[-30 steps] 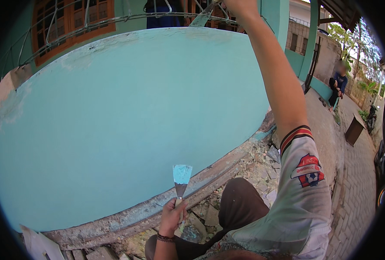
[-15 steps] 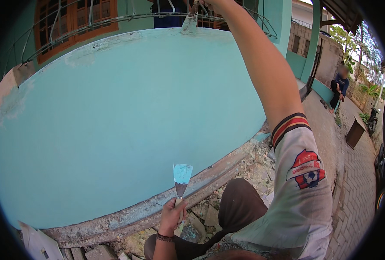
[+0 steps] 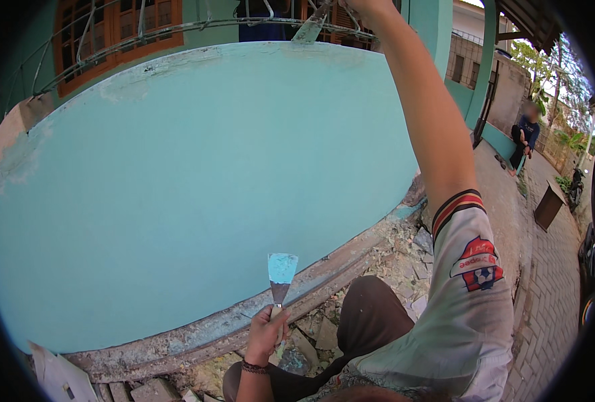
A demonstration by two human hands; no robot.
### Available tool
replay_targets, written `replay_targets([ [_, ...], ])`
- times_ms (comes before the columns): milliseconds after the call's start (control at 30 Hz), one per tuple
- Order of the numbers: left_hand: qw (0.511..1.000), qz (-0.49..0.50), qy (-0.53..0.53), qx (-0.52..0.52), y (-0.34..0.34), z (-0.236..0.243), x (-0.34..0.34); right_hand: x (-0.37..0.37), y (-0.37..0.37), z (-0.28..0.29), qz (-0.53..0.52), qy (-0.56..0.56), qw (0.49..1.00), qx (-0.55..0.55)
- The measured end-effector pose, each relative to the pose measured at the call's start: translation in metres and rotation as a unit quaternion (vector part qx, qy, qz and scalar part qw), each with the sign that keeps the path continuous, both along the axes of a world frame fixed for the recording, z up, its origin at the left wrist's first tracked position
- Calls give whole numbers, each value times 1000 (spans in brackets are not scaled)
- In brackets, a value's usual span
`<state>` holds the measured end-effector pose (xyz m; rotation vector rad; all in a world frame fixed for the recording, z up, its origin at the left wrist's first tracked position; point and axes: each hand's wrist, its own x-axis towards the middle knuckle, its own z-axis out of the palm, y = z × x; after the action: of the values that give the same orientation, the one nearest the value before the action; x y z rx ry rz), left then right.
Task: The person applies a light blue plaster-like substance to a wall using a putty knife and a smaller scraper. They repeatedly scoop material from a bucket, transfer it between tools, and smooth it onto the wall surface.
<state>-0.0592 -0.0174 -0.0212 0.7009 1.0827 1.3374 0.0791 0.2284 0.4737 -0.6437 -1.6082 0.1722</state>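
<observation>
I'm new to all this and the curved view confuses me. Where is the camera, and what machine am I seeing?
There is no machine, just a person working bare-handed. A wide fisheye camera on the head looks down, so straight edges bend and the corners go dark. The picture's left is the person's left. The left hand holds a scraper upright, with light-blue material on its blade. The right hand, partly cut off above, holds a second scraper at the top edge of a turquoise wall. Broken rubble lies below. Another person sits far off to the right.
</observation>
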Motion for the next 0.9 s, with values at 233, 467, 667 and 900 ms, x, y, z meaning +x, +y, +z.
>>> replay_targets([
  [233,1000,0,-4,-13,0,1,-4,-9,8,-31,-73,-22,997,27],
  [467,1000,2,-14,-18,1,1,-3,-9,19,-11,-69,30,992,101],
  [667,1000,4,-9,-14,0,-1,-5,-1,-16,-8,-63,53,994,71],
  [900,1000,-3,16,-8,0,-1,-4,-33,-19,-18,-13,-22,999,35],
])
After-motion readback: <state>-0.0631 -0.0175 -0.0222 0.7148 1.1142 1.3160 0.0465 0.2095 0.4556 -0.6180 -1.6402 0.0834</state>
